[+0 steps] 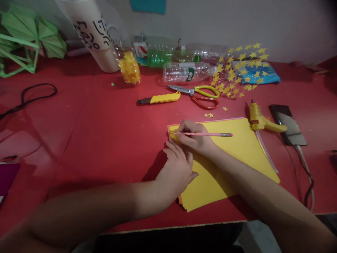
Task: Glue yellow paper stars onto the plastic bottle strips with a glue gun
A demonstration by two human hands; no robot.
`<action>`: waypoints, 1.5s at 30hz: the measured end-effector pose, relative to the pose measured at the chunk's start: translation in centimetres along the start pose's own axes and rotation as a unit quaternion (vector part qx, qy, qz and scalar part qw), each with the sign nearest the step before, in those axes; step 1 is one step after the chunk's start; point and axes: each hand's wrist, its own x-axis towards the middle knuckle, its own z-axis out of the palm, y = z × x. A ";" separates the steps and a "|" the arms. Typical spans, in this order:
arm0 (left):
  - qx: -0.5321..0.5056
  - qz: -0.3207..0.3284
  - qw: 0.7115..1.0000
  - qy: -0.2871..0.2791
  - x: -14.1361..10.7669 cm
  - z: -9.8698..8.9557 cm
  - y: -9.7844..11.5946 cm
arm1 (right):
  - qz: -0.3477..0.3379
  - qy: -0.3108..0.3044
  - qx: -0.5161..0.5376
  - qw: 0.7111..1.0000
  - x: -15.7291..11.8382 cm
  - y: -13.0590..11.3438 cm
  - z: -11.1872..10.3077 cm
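Note:
A pink pencil [207, 134] with an eraser end is pinched in my right hand [196, 137]. Its tip meets the upper left corner of a yellow paper sheet [237, 151], and the eraser points right. The sheet lies on top of a stack, with orange and pink edges showing beneath it. My left hand [177, 163] rests on the sheet's left edge, fingers stretched towards that corner and thumb apart. Small yellow stars [211, 115] lie on the red table just beyond the paper. Any mark under the pencil tip is too small to make out.
Beyond the paper lie a yellow cutter knife [164, 97], scissors [202, 94] and plastic bottles [184, 72]. A cup of yellow pieces [129, 68] stands behind. At right are a yellow glue gun [263, 121] and a corded phone-like device [288, 124]. The table's front edge [168, 229] is near me.

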 end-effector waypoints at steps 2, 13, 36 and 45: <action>-0.001 0.003 1.000 -0.004 0.0 -0.1 -0.1 | 0.000 0.003 0.000 1.000 0.0 0.0 0.0; -0.009 0.003 1.000 0.002 0.0 -0.1 -0.1 | 0.002 0.040 -0.017 0.999 -0.1 0.2 0.2; -0.040 -0.008 0.999 0.014 0.0 0.1 0.0 | 0.030 0.100 -0.021 0.994 -0.1 0.4 0.1; -0.003 0.005 1.000 0.001 0.0 0.1 -0.1 | -0.003 0.055 -0.040 0.998 -0.4 0.0 0.1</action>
